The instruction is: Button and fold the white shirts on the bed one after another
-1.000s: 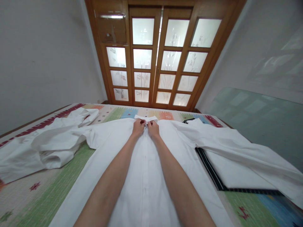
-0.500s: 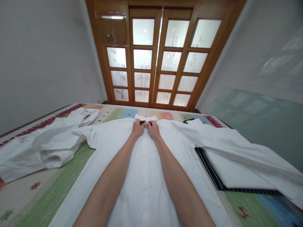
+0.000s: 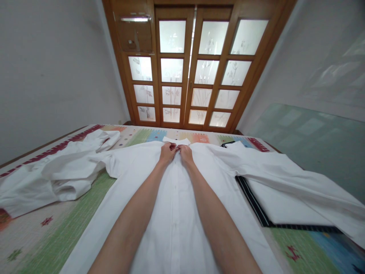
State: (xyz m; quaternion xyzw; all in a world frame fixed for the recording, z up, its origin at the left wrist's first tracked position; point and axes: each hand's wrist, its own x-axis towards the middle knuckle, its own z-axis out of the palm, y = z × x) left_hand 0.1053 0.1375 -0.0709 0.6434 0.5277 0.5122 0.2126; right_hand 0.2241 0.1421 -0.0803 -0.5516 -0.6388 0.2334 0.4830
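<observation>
A white long-sleeved shirt [image 3: 174, 198] lies spread face up, its collar [image 3: 182, 141] at the far end and its button front running down the middle. Just below the collar, my left hand [image 3: 169, 152] pinches the shirt front near the top of the button strip. Close beside it, my right hand [image 3: 184, 153] pinches the opposite edge of the same spot, fingertips nearly touching the left ones. The button between the fingers is too small and covered to make out. Both forearms reach across the shirt.
Under the shirt is a patterned cloth [image 3: 65, 228] with green, blue and red designs. The left sleeve is bunched near more crumpled white fabric [image 3: 65, 179]. A flat white item with a black striped border [image 3: 285, 205] lies under the right sleeve. Wooden glass-paned doors [image 3: 185, 76] stand beyond.
The fingers have shifted slightly against each other at the collar, staying pinched on the shirt front. The shirt and surroundings stay where they were; the view has tilted very slightly.
</observation>
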